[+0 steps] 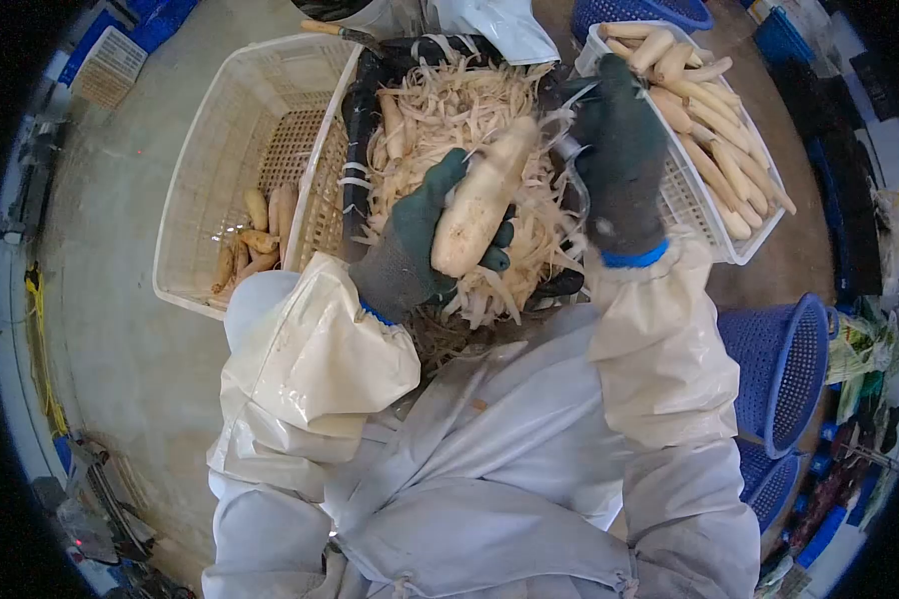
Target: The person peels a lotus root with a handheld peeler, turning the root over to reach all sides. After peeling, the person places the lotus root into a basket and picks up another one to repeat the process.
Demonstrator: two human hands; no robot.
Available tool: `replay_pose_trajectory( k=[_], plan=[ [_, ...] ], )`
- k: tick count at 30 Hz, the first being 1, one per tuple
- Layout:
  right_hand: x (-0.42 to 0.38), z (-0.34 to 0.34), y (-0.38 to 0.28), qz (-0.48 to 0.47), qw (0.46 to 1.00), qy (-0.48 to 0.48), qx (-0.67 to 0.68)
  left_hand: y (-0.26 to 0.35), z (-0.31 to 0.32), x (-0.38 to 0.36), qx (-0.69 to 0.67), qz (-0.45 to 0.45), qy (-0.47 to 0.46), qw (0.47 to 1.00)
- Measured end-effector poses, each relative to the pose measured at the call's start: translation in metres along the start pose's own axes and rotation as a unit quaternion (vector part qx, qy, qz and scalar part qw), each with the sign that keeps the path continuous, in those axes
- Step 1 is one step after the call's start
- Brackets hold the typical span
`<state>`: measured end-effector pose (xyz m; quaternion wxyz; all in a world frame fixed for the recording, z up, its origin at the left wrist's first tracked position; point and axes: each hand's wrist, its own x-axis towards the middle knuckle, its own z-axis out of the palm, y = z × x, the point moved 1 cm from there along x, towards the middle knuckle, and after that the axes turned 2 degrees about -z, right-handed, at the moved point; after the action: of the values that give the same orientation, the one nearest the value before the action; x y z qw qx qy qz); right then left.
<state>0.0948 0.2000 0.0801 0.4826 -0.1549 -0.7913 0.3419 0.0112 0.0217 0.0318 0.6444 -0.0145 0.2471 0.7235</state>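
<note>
My left hand (pixel 407 232), in a green and grey glove, is wrapped round a thick, pale root vegetable (pixel 481 205). The root is tilted, its far end up and to the right. My right hand (pixel 619 150), gloved the same way, is closed beside the root's far end. In it is what looks like a peeler (pixel 568 149), blurred and mostly hidden by the fingers. Thin strips of peel hang around that hand. Below both hands is a black-rimmed container (pixel 356 165) heaped with pale peelings (pixel 449 100). An unpeeled root (pixel 393 125) lies on the left of the heap.
On the left stands a cream plastic crate (pixel 195 170) with several brownish roots (pixel 260 240) in it. A white basket (pixel 684 195) of peeled roots (pixel 719 130) is at the right. A wooden-handled tool (pixel 340 33) rests at the back; blue baskets (pixel 781 374) stand at the lower right.
</note>
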Motion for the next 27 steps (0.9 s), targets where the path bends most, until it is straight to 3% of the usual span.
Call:
replay_pose_trajectory(
  k=[1,2,3,4,6,7,9,11,13,14,15,16,17,18,19,20,22,23,24,25,27],
  plan=[
    [-0.003,0.004,-0.006,0.079,0.992,-0.041,0.089,-0.006,-0.002,-0.004,0.002,-0.001,0.0,1.0],
    [-0.005,0.006,0.001,0.079,0.992,-0.039,0.09,-0.01,-0.005,-0.009,0.225,0.097,-0.011,0.969],
    [-0.007,0.012,0.017,-0.003,0.991,-0.059,-0.124,-0.01,-0.001,-0.012,0.434,0.189,-0.022,0.881],
    [-0.008,0.017,0.036,-0.085,0.936,-0.078,-0.332,-0.008,0.001,-0.014,0.186,0.048,0.015,0.981],
    [0.003,0.0,0.096,-0.118,0.905,0.055,-0.404,-0.008,-0.006,-0.012,0.155,0.01,-0.02,0.988],
    [0.015,-0.017,0.11,-0.079,0.898,0.056,-0.429,-0.006,-0.008,-0.012,0.126,-0.028,-0.056,0.99],
    [0.026,-0.022,0.107,-0.043,0.891,0.055,-0.449,-0.005,0.001,-0.01,0.16,-0.002,-0.049,0.986],
    [0.019,-0.022,0.096,-0.144,0.945,0.036,-0.291,-0.006,0.0,-0.006,0.095,0.067,-0.025,0.993],
    [0.009,-0.011,0.033,-0.191,0.943,-0.047,-0.27,-0.007,-0.008,0.001,0.08,0.061,-0.056,0.993],
    [0.001,-0.002,0.023,-0.189,0.943,-0.046,-0.271,-0.005,-0.014,0.004,0.07,0.06,-0.086,0.992],
    [-0.007,0.008,0.018,-0.104,0.98,-0.077,-0.153,-0.001,-0.01,0.003,0.062,0.06,-0.115,0.99],
    [-0.012,0.014,0.018,-0.016,0.994,-0.107,-0.03,-0.001,-0.007,-0.012,0.458,0.2,-0.028,0.866],
    [-0.013,0.017,0.025,-0.016,0.994,-0.108,-0.028,-0.003,0.0,-0.017,0.459,0.2,-0.027,0.865],
    [-0.012,0.019,0.039,-0.081,0.963,-0.08,-0.244,-0.007,0.006,-0.019,0.347,0.139,-0.009,0.928],
    [-0.008,0.021,0.058,-0.142,0.881,-0.048,-0.449,-0.009,0.01,-0.019,0.228,0.076,0.007,0.971],
    [0.007,0.009,0.096,-0.119,0.88,-0.005,-0.46,-0.008,0.013,-0.021,0.192,0.023,0.016,0.981],
    [0.031,-0.021,0.114,-0.039,0.883,0.078,-0.462,-0.011,0.018,-0.018,0.212,0.015,0.013,0.977],
    [0.032,-0.033,0.11,-0.019,0.873,0.068,-0.482,-0.011,0.018,-0.018,0.228,0.009,0.013,0.974],
    [0.03,-0.036,0.098,-0.065,0.902,0.068,-0.422,-0.004,0.01,-0.012,0.15,0.04,-0.119,0.981],
    [0.028,-0.039,0.088,-0.112,0.924,0.064,-0.36,-0.002,0.002,-0.008,0.143,0.045,-0.119,0.981],
    [0.023,-0.028,0.076,-0.25,0.91,0.062,-0.324,0.0,0.001,-0.001,0.055,0.044,-0.015,0.997]
  ],
)
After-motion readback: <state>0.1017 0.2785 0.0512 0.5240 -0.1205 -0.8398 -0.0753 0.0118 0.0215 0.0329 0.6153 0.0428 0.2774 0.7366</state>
